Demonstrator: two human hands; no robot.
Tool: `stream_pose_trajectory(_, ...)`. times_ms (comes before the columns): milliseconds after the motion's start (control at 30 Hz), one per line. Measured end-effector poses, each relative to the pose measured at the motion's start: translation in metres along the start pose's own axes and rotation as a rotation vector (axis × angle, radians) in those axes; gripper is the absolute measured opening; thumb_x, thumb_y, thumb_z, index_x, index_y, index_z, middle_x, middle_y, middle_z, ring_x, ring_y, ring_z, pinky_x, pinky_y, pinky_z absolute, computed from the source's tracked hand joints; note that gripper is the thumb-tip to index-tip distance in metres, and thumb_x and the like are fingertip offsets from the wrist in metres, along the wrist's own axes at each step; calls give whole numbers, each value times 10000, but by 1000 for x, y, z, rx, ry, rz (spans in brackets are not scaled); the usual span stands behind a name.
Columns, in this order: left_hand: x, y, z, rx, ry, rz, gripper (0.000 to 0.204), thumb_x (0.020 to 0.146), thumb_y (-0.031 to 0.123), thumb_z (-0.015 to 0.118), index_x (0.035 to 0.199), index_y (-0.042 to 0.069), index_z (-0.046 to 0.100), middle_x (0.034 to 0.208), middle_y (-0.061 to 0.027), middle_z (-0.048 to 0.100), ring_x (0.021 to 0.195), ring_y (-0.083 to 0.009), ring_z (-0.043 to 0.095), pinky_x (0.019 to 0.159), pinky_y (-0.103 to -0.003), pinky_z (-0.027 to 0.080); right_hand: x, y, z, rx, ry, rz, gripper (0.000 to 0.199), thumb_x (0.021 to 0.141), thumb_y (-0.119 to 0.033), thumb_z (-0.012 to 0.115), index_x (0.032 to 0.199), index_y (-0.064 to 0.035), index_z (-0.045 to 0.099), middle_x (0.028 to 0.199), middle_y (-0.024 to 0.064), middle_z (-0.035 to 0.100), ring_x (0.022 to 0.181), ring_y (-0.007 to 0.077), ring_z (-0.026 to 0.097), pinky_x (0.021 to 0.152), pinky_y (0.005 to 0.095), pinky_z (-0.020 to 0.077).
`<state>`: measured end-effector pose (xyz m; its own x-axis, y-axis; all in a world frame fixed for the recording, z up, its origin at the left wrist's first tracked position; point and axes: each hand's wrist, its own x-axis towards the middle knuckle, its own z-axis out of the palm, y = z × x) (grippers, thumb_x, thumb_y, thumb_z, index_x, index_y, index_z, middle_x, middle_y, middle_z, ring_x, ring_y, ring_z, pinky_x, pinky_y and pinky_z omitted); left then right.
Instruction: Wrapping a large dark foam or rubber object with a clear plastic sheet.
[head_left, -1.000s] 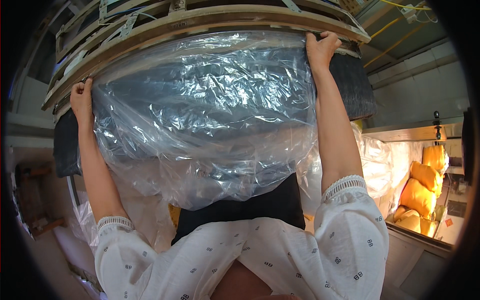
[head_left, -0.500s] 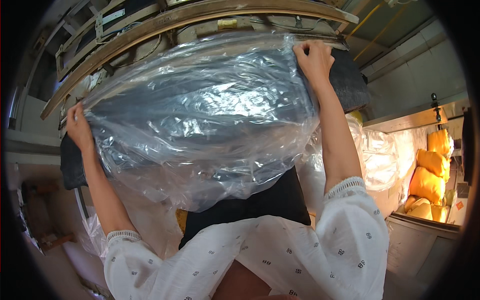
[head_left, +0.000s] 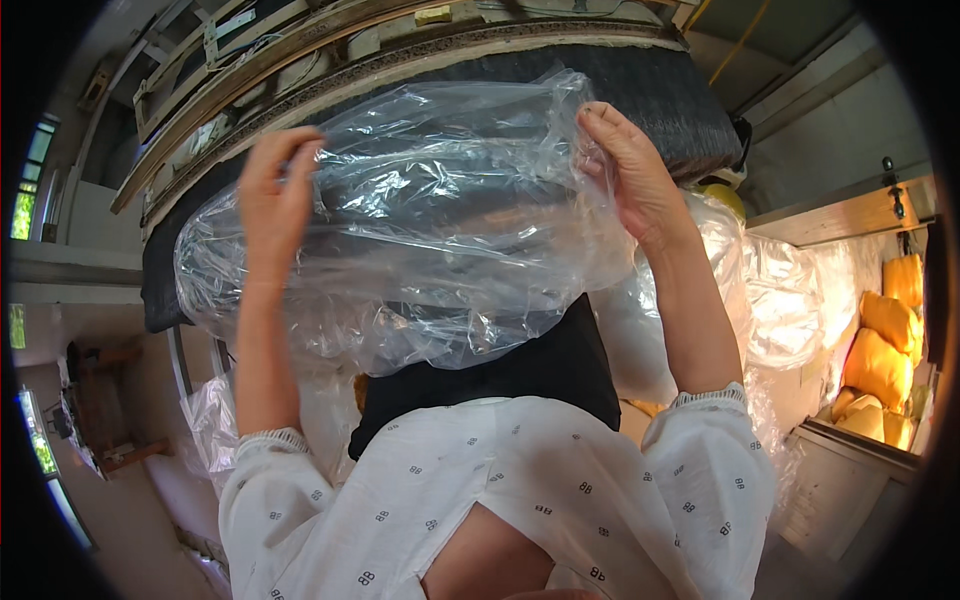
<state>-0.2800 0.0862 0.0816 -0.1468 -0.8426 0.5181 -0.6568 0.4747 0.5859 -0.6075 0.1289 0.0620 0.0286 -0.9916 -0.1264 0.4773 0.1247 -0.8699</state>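
A large crumpled piece of clear plastic sheeting (head_left: 430, 215) lies bunched over a dark padded surface (head_left: 640, 95) in front of me; I cannot tell whether it is a bag. My right hand (head_left: 632, 165) pinches its upper right edge, fingers and thumb closed on the film. Over the left part of the sheeting, my left hand (head_left: 275, 195) is raised with bent fingers. Motion smears those fingers, so any grip on the film is unclear. The sheeting's lower edge hangs down by the black cloth (head_left: 490, 385) at my lap.
Long wooden rails (head_left: 330, 45) run behind the dark surface. Yellow bundles (head_left: 880, 355) sit in a lit opening at the right, beside more clear plastic (head_left: 785, 310). A wooden ledge (head_left: 850, 215) with a dark metal fitting juts in above them.
My left hand has come inward to the right, off the sheeting's far left corner. My right hand has turned and dropped slightly. The sheeting is drawn nearer and more bunched, baring more dark surface behind.
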Motion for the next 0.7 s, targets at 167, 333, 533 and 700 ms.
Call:
stream_pose_trajectory(167, -4, 105, 77, -338, -217, 93, 158, 817, 145, 631, 916, 23, 621, 856, -59, 580, 707, -128, 529, 635, -248, 431, -32, 1, 10, -32, -58, -73, 142, 885, -190, 566, 969, -75, 567, 766, -71, 460, 641, 25, 375, 576, 177, 314)
stream_pose_trajectory(333, -26, 114, 131, -686, -309, -105, 175, 797, 141, 645, 905, 19, 581, 867, -44, 541, 757, -142, 528, 633, -261, 430, -45, 11, 9, 197, -137, -16, 192, 919, -156, 487, 1069, -48, 539, 711, -67, 416, 585, 29, 322, 542, 178, 278)
stream_pose_trajectory(533, -46, 125, 130, -493, -81, 104, 119, 794, 94, 629, 854, 19, 558, 869, -81, 578, 779, -192, 563, 680, -269, 451, -45, 20, -10, 112, -181, -147, 199, 930, -152, 425, 1058, -51, 538, 719, -37, 452, 640, 39, 375, 568, 191, 315)
stream_pose_trajectory(700, -48, 133, 125, -458, -57, 110, 122, 762, 48, 644, 837, 25, 551, 809, -80, 595, 719, -199, 579, 652, -272, 460, -47, 14, -3, -182, -82, -351, 136, 864, -110, 538, 989, -58, 531, 827, 3, 541, 783, 62, 494, 704, 199, 405)
